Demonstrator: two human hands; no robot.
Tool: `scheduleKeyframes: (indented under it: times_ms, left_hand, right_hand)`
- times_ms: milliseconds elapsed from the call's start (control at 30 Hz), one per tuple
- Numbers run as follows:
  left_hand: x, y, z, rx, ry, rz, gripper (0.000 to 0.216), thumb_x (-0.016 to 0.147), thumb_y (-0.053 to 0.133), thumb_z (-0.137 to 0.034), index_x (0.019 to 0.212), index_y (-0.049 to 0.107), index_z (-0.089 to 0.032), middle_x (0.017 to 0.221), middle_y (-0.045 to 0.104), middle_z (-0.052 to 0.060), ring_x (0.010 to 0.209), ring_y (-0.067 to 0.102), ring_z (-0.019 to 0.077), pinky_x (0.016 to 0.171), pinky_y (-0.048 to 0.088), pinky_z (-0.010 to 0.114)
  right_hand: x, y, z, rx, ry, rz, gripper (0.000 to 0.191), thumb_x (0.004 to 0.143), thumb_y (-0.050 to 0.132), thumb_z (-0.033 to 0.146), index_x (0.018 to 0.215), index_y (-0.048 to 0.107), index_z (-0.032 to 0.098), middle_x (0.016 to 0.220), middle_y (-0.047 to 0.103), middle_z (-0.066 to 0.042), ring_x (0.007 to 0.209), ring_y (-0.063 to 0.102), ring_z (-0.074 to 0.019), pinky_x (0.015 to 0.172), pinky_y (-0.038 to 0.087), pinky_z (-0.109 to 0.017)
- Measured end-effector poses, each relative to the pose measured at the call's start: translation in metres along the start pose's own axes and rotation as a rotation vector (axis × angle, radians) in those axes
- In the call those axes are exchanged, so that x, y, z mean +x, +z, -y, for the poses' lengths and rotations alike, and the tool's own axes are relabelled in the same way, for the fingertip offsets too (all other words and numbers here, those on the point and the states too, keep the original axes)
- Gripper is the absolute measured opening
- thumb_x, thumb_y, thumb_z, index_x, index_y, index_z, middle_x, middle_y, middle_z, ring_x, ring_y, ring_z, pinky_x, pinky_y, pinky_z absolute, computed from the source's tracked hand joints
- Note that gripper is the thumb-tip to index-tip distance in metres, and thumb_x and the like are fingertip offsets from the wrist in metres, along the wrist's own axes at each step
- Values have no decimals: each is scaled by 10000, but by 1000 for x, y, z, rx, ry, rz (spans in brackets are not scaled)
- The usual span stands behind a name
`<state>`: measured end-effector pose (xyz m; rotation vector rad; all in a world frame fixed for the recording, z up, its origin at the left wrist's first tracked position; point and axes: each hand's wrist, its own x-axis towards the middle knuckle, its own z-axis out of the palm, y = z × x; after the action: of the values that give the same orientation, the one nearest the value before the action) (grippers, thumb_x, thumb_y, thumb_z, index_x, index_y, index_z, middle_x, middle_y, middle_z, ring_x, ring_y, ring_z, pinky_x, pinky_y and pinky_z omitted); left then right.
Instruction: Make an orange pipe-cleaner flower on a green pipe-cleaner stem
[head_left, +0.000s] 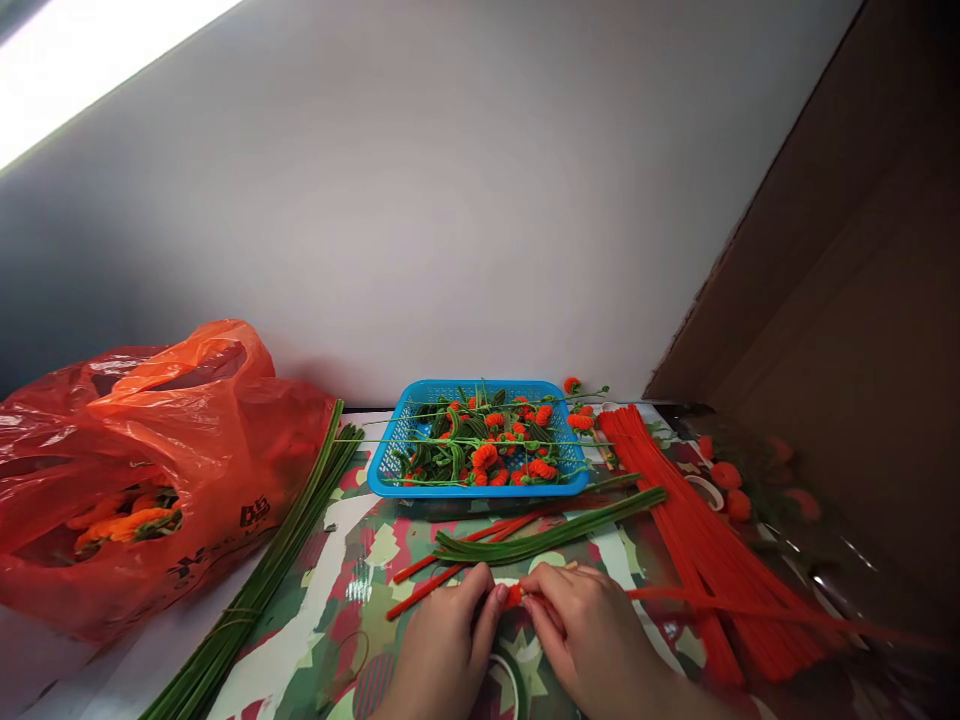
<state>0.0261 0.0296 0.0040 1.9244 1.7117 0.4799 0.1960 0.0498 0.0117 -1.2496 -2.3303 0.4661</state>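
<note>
My left hand [454,625] is closed in a pinch, thumb and forefinger at a small orange-red chenille piece [514,597]. Opposite it, my right hand [581,620] pinches the same piece from the other side, its fingertips partly hiding it. A long red chenille stem [675,597] runs out to the right from behind my right hand. Something thin and tan shows just above the right knuckles. Beneath the hands lies a roll of green tape [517,680]. Just beyond them rest loose green chenille stems [555,535] and a few red ones [427,590].
Behind is a blue basket [480,491] of orange flowers and green stems. An orange plastic bag [225,440] and a green stem bundle [262,580] lie left. At right are a thick red stem bundle [697,540], a white tape roll [705,492] and more flowers [726,476].
</note>
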Motion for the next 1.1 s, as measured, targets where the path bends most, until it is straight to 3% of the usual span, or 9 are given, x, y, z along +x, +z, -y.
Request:
scheduleKeyframes:
  times_ms: [300,700,1100]
  left_hand:
    - [1,1,1,-26,-8,6,269,933,286,-303,700,391,-217,640,586,6,585,537,152,545,323,221]
    - [2,2,3,-64,-45,27,265,924,273,-319,692,353,-218,627,531,-2,581,482,150,544,292,227]
    - [1,2,4,-64,-52,51,273,924,260,-337,704,369,-219,652,559,15,600,492,166,559,289,237]
  right_hand:
    - [-3,-1,4,32,54,65,150,803,498,110,879,571,217,739,638,-5,692,585,-184,595,333,-256]
    - [8,-23,10,73,170,264,235,922,357,191,1030,562,228,834,677,-30,778,634,-175,611,354,-227]
    - [6,-23,10,96,171,291,213,899,409,224,1039,570,235,883,680,-40,806,625,-185,630,349,-233]
